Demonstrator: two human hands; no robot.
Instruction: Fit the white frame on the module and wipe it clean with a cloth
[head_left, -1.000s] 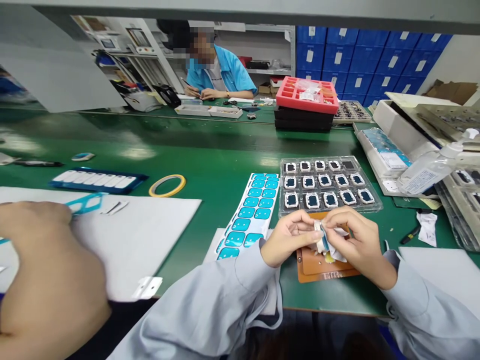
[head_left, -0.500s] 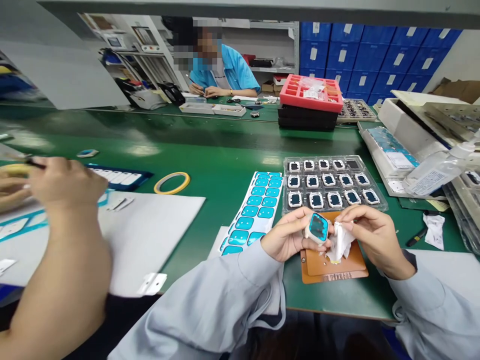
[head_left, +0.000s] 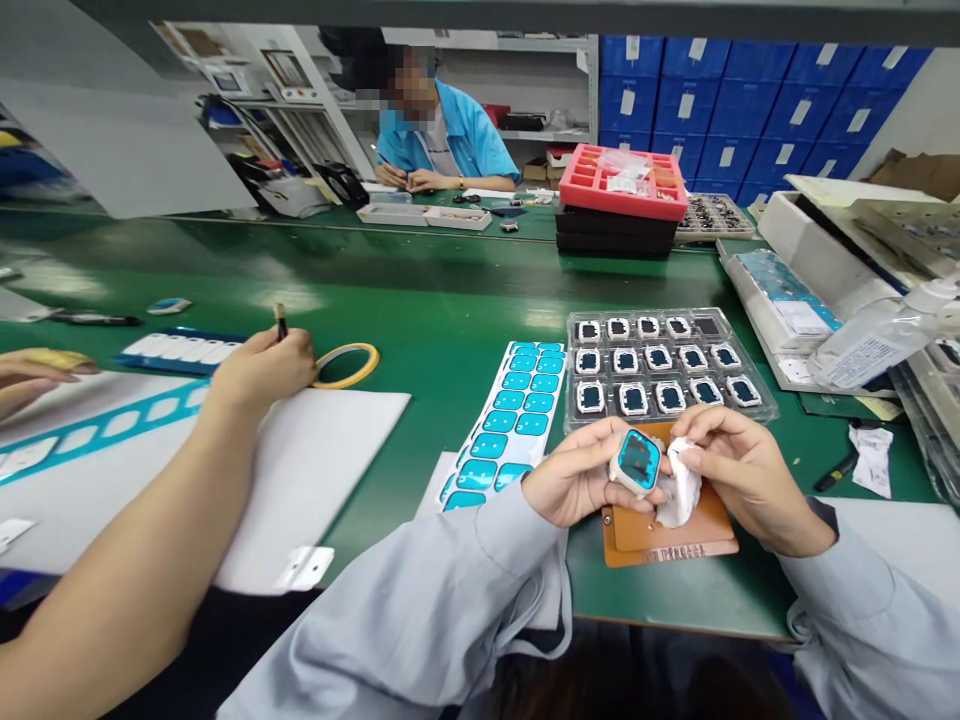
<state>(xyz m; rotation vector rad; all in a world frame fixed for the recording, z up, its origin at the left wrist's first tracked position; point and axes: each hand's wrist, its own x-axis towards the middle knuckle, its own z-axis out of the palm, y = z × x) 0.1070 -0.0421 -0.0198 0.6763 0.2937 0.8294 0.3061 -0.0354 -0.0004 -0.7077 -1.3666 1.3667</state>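
My left hand [head_left: 581, 472] is closed around a white watch case [head_left: 637, 463], its face covered by a blue film with a dark middle. Beside it, my right hand [head_left: 739, 465] pinches a crumpled white wipe [head_left: 681, 488], held close to the case's right edge. Both hands are over an orange-brown plate [head_left: 667, 548] with printed characters along its near edge. Behind them lies a clear tray [head_left: 754, 330] of white-framed watch parts in rows. To the left are sheets of blue stickers [head_left: 499, 423].
A spray bottle [head_left: 874, 340] stands at right, near a black marker [head_left: 836, 470]. A co-worker's arm [head_left: 187, 480] reaches in from the left over a white mat [head_left: 330, 470], near a yellow tape roll [head_left: 367, 378]. A red tray [head_left: 574, 185] sits on black trays; another person [head_left: 457, 135] sits opposite.
The wipe has shifted and folded slightly in my right hand beside the watch case. At left, the co-worker's hand has moved right, towards the tape roll, holding a small dark object.
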